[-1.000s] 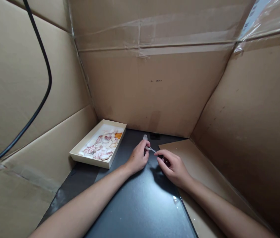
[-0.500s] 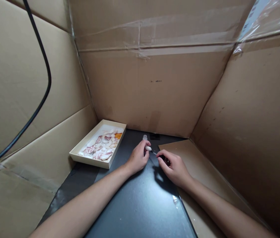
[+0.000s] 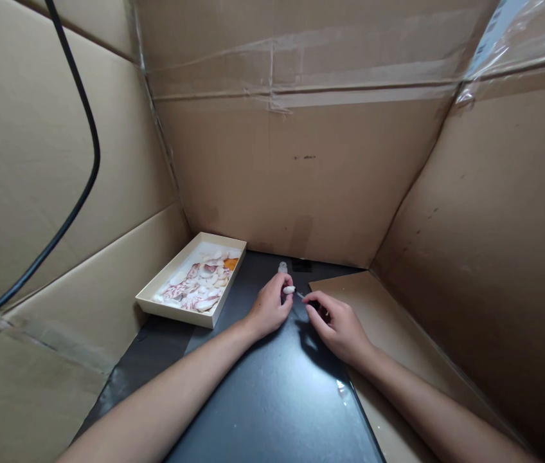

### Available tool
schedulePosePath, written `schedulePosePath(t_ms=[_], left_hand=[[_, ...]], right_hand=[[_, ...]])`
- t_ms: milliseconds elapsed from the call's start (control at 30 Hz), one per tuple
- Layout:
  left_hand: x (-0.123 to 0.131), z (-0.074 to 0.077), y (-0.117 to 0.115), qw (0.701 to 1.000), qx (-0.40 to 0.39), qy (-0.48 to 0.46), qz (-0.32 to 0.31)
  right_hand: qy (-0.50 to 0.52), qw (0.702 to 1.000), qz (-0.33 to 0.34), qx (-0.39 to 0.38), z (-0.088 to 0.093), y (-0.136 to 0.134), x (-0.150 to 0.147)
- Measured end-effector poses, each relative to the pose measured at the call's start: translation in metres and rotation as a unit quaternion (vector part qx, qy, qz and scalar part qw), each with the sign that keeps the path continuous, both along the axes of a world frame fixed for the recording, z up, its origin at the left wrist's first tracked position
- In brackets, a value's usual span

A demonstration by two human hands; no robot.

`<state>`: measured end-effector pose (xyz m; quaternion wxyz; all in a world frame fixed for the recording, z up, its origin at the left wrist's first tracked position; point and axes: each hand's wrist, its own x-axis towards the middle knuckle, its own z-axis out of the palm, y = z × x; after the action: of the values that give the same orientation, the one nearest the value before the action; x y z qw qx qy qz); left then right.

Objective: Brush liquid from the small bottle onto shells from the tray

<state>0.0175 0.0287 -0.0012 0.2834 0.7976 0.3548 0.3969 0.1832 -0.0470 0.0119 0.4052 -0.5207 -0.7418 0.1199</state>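
My left hand (image 3: 271, 303) pinches a small white shell (image 3: 288, 290) between its fingertips. To the right, my right hand (image 3: 334, 321) is closed on a thin, pale stick-like tool (image 3: 300, 295). The tool's dark tip points at the shell's right end; at this size I cannot tell whether they touch. Just beyond my left fingers stands a small clear bottle (image 3: 283, 267), its lower part hidden by the hand. A shallow cream box (image 3: 175, 314) on the left holds several seashells (image 3: 201, 283), white, reddish-striped and one orange, on white padding.
Both forearms reach over a dark, shiny tabletop (image 3: 263, 399). A flat cardboard sheet (image 3: 378, 321) lies along the right. Tall cardboard walls (image 3: 272, 180) surround the table at the back and sides. A black cable (image 3: 94, 141) hangs at the left.
The white shell has turned slightly in my left fingers, and the tool's tip has shifted a little at its right end. Both hands stay almost in place.
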Motion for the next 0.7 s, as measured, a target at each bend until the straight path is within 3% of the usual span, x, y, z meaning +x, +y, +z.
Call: schedulePosePath(t_ms=[100, 267, 433, 600, 700], left_hand=[[0.0, -0.0003, -0.0002, 1.0, -0.001, 0.002, -0.002], [-0.0002, -0.0016, 0.0008, 1.0, -0.002, -0.005, -0.007], [-0.0005, 0.0005, 0.0003, 1.0, -0.01, 0.001, -0.01], [0.0, 0.0012, -0.0009, 1.0, -0.017, 0.002, -0.007], [-0.0001, -0.0001, -0.0007, 1.0, -0.02, 0.002, -0.014]], right_hand=[[-0.013, 1.0, -0.019, -0.009, -0.0002, -0.0003, 0.0007], [-0.007, 1.0, 0.025, 0.017, -0.0007, -0.0011, -0.0011], [-0.027, 0.999, -0.02, 0.008, 0.0007, -0.0016, -0.0013], [-0.018, 1.0, 0.016, 0.02, 0.001, -0.0016, -0.001], [-0.027, 0.999, -0.015, 0.009, 0.0007, -0.0007, -0.0004]])
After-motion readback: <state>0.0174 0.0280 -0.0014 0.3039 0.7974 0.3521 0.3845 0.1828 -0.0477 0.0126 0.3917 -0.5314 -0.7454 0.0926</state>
